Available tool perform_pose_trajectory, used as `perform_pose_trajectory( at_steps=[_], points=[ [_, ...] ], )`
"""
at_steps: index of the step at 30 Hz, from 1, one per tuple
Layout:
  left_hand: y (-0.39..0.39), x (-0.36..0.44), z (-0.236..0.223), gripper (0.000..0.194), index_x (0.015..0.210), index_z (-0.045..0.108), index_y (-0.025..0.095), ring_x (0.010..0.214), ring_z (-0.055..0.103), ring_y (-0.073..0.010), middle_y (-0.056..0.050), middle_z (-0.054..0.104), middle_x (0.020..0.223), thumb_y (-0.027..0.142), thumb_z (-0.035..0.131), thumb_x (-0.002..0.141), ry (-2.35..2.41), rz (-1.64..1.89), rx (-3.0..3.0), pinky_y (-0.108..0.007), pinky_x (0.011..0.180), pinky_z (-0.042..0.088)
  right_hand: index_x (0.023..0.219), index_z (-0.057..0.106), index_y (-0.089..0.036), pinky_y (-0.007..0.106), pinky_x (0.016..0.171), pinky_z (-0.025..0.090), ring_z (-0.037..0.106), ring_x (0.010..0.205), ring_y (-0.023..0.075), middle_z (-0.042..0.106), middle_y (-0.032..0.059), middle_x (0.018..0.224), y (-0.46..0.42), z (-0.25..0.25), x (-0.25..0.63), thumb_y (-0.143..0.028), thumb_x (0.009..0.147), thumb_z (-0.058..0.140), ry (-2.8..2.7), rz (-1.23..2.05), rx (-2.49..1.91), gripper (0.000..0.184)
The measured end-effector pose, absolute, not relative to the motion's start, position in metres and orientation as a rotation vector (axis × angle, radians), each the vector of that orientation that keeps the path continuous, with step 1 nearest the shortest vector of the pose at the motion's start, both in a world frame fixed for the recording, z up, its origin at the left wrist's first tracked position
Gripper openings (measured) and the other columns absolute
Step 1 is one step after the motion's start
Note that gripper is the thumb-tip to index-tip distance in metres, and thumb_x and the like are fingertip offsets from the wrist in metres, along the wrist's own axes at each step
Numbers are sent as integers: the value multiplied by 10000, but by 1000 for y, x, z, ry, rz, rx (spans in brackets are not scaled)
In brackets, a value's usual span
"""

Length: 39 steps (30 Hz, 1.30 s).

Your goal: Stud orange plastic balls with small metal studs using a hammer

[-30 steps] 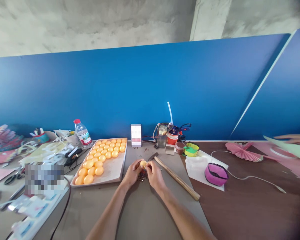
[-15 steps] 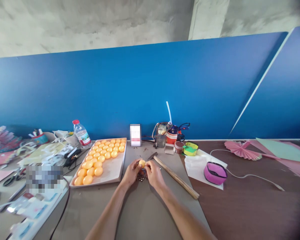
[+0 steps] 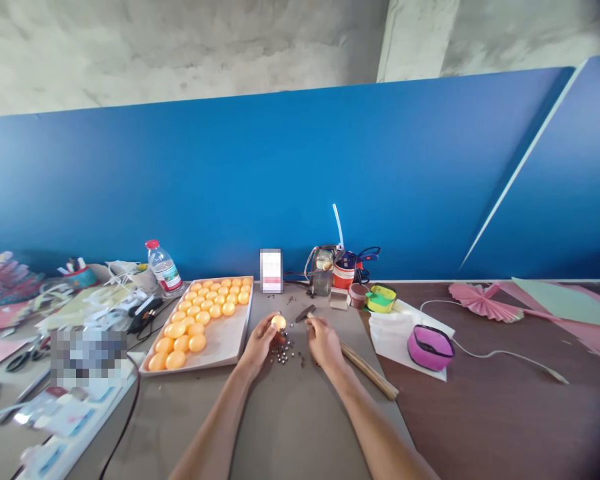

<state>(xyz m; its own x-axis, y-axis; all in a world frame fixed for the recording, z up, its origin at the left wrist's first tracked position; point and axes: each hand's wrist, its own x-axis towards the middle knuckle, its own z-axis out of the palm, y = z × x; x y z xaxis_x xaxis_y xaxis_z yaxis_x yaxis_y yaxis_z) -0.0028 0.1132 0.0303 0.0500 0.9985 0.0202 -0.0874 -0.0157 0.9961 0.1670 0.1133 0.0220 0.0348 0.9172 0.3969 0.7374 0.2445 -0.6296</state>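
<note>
Between the thumb and fingers of my left hand (image 3: pixel 261 341) is an orange ping-pong ball (image 3: pixel 279 323), lifted just over the mat. My right hand (image 3: pixel 324 341) is closed round the wooden handle of a hammer (image 3: pixel 370 371), close to its dark metal head. The hammer lies slantwise on the grey mat, and my fingers hide the upper part of its handle. Several small shiny metal balls (image 3: pixel 283 356) are scattered between my hands. To the left, a shallow white tray (image 3: pixel 225 340) holds many more orange balls.
A phone (image 3: pixel 271 272) stands upright at the back. Right of it are a glass jar (image 3: pixel 323 277), a red-and-white cup (image 3: pixel 344 275) and a yellow-green container (image 3: pixel 381 298). A purple band (image 3: pixel 431 347) lies on white paper. Cables, scissors (image 3: pixel 24 357) and a water bottle (image 3: pixel 164 268) crowd the left.
My right hand has left the ball and moved right onto the hammer handle. My left hand has shifted slightly left with the ball, so the metal balls show more fully.
</note>
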Motion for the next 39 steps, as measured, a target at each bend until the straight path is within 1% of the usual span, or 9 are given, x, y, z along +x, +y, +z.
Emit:
perform_pose_trajectory(
  at_steps=[4,12,15,20,24,27,29,33,39],
  points=[
    [114,-3,28,546,1151,522,182,629,575,-121,-46,616,897,496,588,709,1044,1195,1136,-230,567,432,899,640,-169,304,777,325,565,913,201,591,123,1076,109,23,170,-39,736,426,-2002,117,-1808,299],
    [115,-4,29,526,1134,524,168,632,567,-115,-44,597,897,480,593,716,1025,1192,1132,-224,569,430,841,647,-176,312,717,264,569,779,179,637,97,953,108,31,173,-27,736,409,-2058,110,-1921,299],
    [115,-4,28,525,1133,525,167,631,569,-112,-42,598,900,475,598,714,1020,1197,1123,-223,569,428,821,640,-189,300,733,261,560,810,172,642,69,936,109,30,175,-43,748,419,-2019,91,-1836,274],
    [116,-4,29,538,1121,539,171,620,574,-113,-33,613,859,478,623,687,1033,1198,1092,-225,559,423,1040,605,-234,321,769,246,508,906,204,622,69,951,108,29,179,-143,818,426,-1807,-48,-1849,300],
    [115,-4,29,540,1120,538,173,610,568,-109,-36,615,875,480,625,684,1026,1189,1080,-219,541,417,1009,631,-232,334,749,248,471,922,233,612,85,939,108,28,181,-151,805,444,-1914,-4,-1886,289],
    [116,-4,28,538,1116,537,167,613,568,-111,-43,612,886,489,613,692,1022,1198,1093,-218,540,417,1077,600,-262,343,767,242,454,941,231,595,82,967,108,28,183,-137,804,436,-1873,-34,-1904,342],
    [116,-4,28,542,1111,542,164,616,568,-112,-50,615,898,494,614,687,1023,1203,1104,-220,550,418,1031,623,-261,351,770,239,453,937,232,586,84,962,109,29,186,-132,799,437,-1818,-53,-1950,324],
    [117,-4,29,550,1113,556,173,616,570,-112,-55,627,920,500,621,675,1039,1203,1126,-224,557,418,804,675,-217,357,740,245,470,880,227,577,95,910,108,31,195,-172,813,418,-1801,20,-2057,260],
    [117,-5,27,558,1132,538,171,621,576,-122,-47,626,878,501,607,687,1046,1179,1128,-218,520,405,838,660,-254,348,741,239,481,887,209,552,66,935,108,28,202,-80,740,441,-1894,128,-2042,296]
  ],
)
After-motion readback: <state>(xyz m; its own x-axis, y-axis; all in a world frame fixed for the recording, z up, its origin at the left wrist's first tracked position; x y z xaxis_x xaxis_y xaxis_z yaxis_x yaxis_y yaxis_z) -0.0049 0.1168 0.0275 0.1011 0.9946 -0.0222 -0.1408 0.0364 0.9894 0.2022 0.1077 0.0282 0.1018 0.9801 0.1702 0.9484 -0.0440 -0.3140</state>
